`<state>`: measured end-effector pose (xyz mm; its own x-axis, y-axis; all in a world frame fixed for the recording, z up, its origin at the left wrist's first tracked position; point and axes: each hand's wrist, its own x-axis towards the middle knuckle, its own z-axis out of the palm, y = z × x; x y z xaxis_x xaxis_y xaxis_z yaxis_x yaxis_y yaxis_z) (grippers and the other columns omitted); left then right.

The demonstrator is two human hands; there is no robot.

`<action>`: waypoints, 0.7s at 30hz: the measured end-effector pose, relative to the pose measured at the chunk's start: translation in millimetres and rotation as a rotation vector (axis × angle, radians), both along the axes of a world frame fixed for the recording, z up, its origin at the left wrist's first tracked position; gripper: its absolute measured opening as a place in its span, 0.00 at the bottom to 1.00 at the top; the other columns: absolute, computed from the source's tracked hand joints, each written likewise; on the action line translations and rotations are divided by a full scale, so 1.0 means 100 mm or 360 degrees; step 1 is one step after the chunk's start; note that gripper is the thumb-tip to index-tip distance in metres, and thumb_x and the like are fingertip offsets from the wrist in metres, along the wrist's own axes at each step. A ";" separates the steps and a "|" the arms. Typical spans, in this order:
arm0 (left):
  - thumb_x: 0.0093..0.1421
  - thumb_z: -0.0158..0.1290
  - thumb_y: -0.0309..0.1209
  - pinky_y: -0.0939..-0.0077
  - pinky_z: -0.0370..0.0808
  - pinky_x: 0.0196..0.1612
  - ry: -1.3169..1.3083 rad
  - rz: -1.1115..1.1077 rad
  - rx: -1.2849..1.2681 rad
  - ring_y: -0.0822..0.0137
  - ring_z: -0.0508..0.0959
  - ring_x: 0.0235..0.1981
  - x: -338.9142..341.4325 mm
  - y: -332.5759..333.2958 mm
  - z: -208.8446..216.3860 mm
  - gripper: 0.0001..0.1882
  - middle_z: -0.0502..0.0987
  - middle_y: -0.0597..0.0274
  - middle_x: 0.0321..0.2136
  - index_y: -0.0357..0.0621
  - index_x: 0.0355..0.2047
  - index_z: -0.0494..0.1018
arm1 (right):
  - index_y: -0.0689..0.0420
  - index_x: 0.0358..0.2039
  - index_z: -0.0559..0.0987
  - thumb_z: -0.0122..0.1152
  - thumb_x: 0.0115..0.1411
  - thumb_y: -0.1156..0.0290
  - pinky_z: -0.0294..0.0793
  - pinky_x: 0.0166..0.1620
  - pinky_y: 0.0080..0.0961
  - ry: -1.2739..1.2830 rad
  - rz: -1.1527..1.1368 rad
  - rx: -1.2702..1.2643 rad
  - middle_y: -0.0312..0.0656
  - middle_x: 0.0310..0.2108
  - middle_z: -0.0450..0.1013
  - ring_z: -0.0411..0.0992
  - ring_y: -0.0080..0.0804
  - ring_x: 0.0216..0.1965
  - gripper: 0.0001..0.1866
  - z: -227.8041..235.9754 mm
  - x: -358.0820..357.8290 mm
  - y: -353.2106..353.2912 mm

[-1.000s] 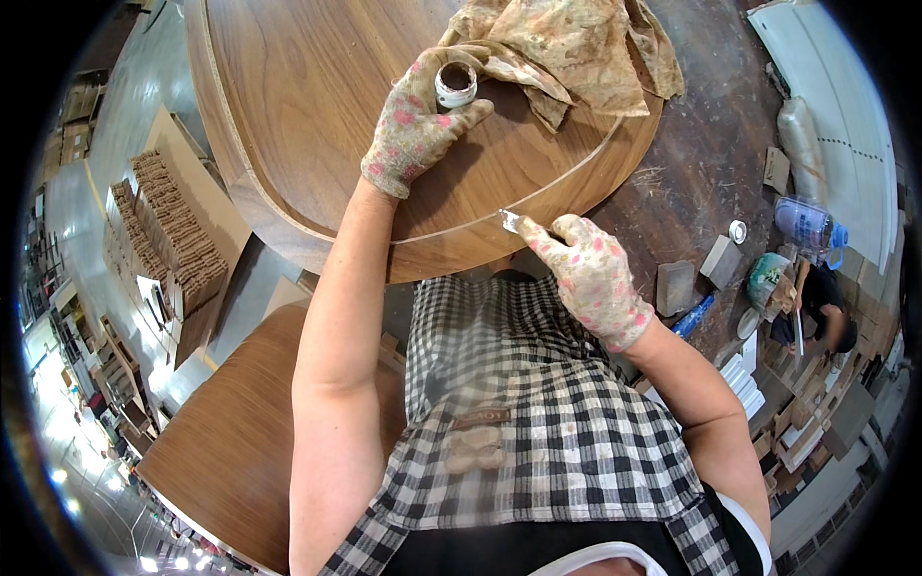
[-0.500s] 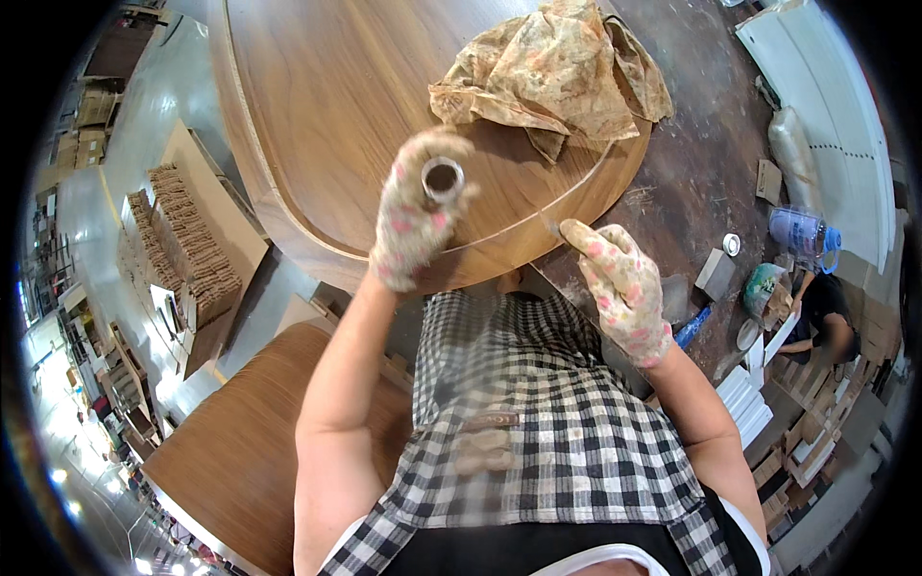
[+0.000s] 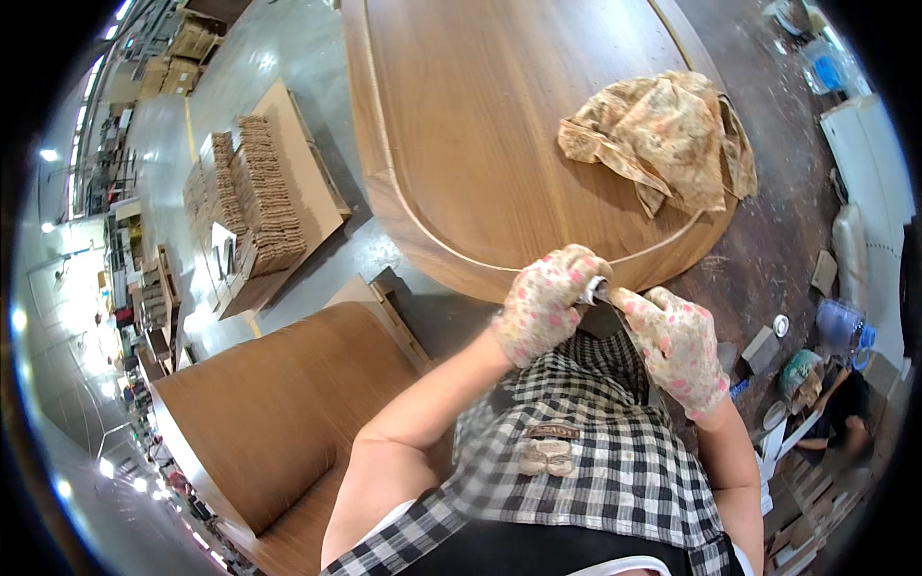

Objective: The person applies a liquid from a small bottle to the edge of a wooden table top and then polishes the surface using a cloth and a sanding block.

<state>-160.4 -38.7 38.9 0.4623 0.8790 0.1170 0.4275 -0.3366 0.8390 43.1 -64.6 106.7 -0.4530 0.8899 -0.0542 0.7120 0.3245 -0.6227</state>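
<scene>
My left hand (image 3: 549, 305), in a pink-patterned pale glove, is closed around a small round thing (image 3: 594, 290) with a pale rim and a dark middle. Whether it is a little pot or a ring cannot be made out. My right hand (image 3: 680, 353), gloved alike, has its fingertips pinched together right beside that rim. What it pinches, if anything, is too small to name. Both hands are over the near edge of a rounded wooden panel (image 3: 480, 125) with a pale curved line set in its surface. A crumpled, stained cloth (image 3: 663, 139) lies on the panel's right part.
A dark worktop (image 3: 768, 230) under the panel bears a water bottle (image 3: 841, 324), a grey block (image 3: 761, 349) and a white roll (image 3: 781, 325). A curved brown panel (image 3: 259, 413) stands at my left, with stacked cardboard (image 3: 259, 192) beyond. Another person (image 3: 840, 413) is at the far right.
My hands have come together; the left has lowered to the right with the round thing, tilting it beside my right fingertips. The view has swung, shifting the panel and cloth rightward.
</scene>
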 end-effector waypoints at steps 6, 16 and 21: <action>0.45 0.62 0.22 0.60 0.76 0.43 0.0412 -0.0106 0.0210 0.53 0.78 0.42 0.04 -0.04 -0.02 0.22 0.75 0.55 0.42 0.45 0.43 0.73 | 0.64 0.48 0.79 0.53 0.60 0.80 0.69 0.28 0.22 0.0680 -0.0196 -0.0670 0.37 0.25 0.73 0.70 0.26 0.23 0.16 -0.07 0.04 -0.03; 0.44 0.60 0.19 0.58 0.76 0.45 0.0528 0.0044 0.0194 0.51 0.78 0.44 -0.13 0.09 -0.02 0.24 0.75 0.57 0.43 0.46 0.44 0.72 | 0.65 0.48 0.79 0.52 0.65 0.78 0.66 0.28 0.18 0.0698 -0.0609 -0.0694 0.33 0.21 0.70 0.65 0.17 0.22 0.13 0.01 0.06 -0.12; 0.44 0.60 0.20 0.60 0.77 0.43 0.0416 0.0008 0.0228 0.52 0.78 0.42 0.01 0.08 0.10 0.24 0.74 0.56 0.40 0.46 0.44 0.71 | 0.65 0.50 0.79 0.54 0.60 0.85 0.68 0.28 0.19 0.0680 -0.0500 -0.0354 0.36 0.24 0.72 0.67 0.19 0.23 0.17 -0.07 -0.02 -0.16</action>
<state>-158.9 -30.5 49.1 0.4887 0.8645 0.1177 0.6249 -0.4410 0.6443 41.5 -80.4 99.3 -0.1912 0.9735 -0.1256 0.4233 -0.0337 -0.9054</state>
